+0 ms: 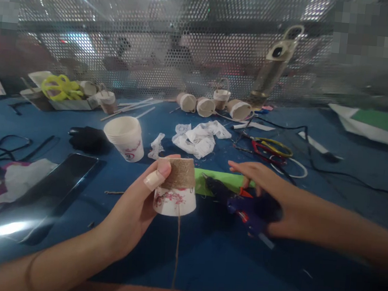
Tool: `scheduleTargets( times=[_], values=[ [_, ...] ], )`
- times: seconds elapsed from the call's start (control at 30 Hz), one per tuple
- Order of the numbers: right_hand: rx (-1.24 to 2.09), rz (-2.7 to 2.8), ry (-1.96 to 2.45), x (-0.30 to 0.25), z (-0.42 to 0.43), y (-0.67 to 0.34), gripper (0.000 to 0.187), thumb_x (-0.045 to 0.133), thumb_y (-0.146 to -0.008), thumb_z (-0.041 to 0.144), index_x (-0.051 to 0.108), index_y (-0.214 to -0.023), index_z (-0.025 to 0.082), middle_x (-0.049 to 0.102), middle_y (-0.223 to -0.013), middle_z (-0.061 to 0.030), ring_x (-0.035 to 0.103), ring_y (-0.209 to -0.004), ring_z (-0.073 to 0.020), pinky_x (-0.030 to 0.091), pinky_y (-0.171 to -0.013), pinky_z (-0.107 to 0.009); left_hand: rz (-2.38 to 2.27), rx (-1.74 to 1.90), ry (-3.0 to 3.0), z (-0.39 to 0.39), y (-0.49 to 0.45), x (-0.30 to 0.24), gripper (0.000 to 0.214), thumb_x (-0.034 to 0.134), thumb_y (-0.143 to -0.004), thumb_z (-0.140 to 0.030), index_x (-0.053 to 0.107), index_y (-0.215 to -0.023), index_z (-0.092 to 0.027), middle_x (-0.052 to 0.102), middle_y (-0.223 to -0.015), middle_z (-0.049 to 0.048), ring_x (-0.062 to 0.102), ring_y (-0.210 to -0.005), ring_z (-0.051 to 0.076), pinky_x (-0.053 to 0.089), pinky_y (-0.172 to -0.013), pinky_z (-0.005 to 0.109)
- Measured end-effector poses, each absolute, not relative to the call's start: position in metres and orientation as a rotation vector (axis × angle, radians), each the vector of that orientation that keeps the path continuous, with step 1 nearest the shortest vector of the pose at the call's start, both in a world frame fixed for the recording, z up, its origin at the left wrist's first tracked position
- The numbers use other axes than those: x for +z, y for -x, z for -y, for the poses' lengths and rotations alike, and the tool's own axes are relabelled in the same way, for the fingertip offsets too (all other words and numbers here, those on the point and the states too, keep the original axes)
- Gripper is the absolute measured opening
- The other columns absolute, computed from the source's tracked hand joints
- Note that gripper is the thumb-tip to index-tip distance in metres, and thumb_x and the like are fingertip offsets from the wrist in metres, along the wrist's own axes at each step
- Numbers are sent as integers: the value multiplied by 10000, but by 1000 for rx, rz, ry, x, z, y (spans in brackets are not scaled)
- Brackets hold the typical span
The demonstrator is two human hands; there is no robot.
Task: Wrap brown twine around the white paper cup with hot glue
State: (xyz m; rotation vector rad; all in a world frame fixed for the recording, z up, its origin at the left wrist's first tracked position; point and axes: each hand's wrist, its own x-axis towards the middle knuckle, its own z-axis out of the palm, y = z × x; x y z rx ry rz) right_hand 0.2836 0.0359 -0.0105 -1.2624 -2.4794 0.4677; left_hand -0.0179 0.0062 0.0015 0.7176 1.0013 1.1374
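Note:
My left hand (133, 206) grips an upside-down paper cup (176, 187) partly wrapped in brown twine, thumb pressed on the twine near its top. A loose strand of twine (176, 249) hangs from the cup toward me. My right hand (265, 193) lies over a dark blue glue gun (243, 207) on the blue table, index finger stretched out, the other fingers around the gun's body. The gun's nozzle points left over a green sheet (218, 180).
A stack of white cups (126, 138), a black phone (52, 187), crumpled paper (199, 139), scissors and wire loops (272, 150), several wrapped cups (214, 106), yellow scissors (60, 88) on a tray, black cables and a perforated metal screen behind.

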Motion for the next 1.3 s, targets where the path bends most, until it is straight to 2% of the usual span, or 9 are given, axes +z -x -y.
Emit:
scheduleTargets(
  times=[0.1, 0.2, 0.27, 0.4, 0.53, 0.67, 0.87, 1.0, 1.3],
  values=[
    [684, 2534, 1167, 5, -36, -295, 742, 731, -898, 275, 459, -1568, 439, 466, -1642, -5, 491, -1476, -324, 461, -1146, -377, -982, 1112, -729, -5, 19, 2, 374, 798, -848, -500, 790, -1135, -260, 748, -985, 13, 680, -857, 172, 559, -718, 239],
    [713, 2411, 1095, 17, -31, -289, 270, 676, -946, 262, 750, -1190, 349, 679, -1427, -24, 642, -1325, -277, 494, -1113, -357, -983, 1099, -733, -3, 19, 4, 420, 829, -814, -504, 773, -1150, -257, 750, -978, 15, 687, -852, 174, 554, -701, 231],
    [778, 2335, 1045, 22, -23, -276, 63, 710, -931, 305, 743, -985, 306, 765, -1243, -35, 738, -1138, -246, 590, -982, -340, -985, 1101, -737, -3, 19, 6, 452, 848, -797, -488, 754, -1173, -255, 761, -1011, 23, 703, -892, 190, 551, -697, 226],
    [1229, 2387, 1011, 27, 0, -241, 78, 729, -886, 242, 742, -928, 305, 751, -1300, -14, 762, -1058, -225, 628, -737, -263, -961, 1112, -778, -4, 17, 8, 437, 841, -814, -457, 725, -1182, -254, 760, -1059, 30, 708, -961, 222, 562, -738, 260],
    [1954, 1975, 913, 31, 12, -212, 136, 739, -811, 159, 621, -828, 225, 701, -1347, -38, 743, -863, -137, 572, -702, -232, -948, 1124, -799, -4, 16, 6, 415, 849, -811, -431, 717, -1163, -254, 754, -1069, 27, 700, -974, 228, 565, -739, 278],
    [2196, 1660, 737, 28, 9, -201, 342, 774, -797, 118, 463, -861, 244, 710, -978, 17, 635, -802, -91, 463, -666, -189, -948, 1146, -851, -5, 19, 2, 401, 845, -827, -433, 717, -1171, -271, 758, -1094, 0, 680, -988, 185, 541, -766, 238],
    [1345, 1944, 1046, 8, 5, -204, 245, 692, -950, 312, 521, -1123, 287, 503, -654, 93, 455, -556, -102, 375, -518, -211, -966, 1127, -919, -5, 21, -1, 446, 868, -809, -444, 695, -1195, -301, 742, -1114, -33, 654, -1006, 152, 516, -776, 213],
    [821, 2124, 1057, -1, 6, -210, 72, 629, -983, 250, 638, -1034, 300, 505, -564, 103, 448, -457, -88, 347, -454, -210, -947, 1127, -980, -6, 19, -1, 393, 876, -814, -406, 709, -1158, -319, 732, -1118, -55, 651, -992, 119, 497, -748, 168],
    [744, 2103, 1102, 6, 2, -212, 133, 630, -974, 279, 703, -865, 255, 600, -573, 69, 503, -469, -86, 389, -449, -195, -951, 1090, -1045, -6, 18, -6, 336, 847, -848, -391, 727, -1161, -373, 740, -1126, -73, 656, -1013, 118, 498, -774, 163]
  ],
)
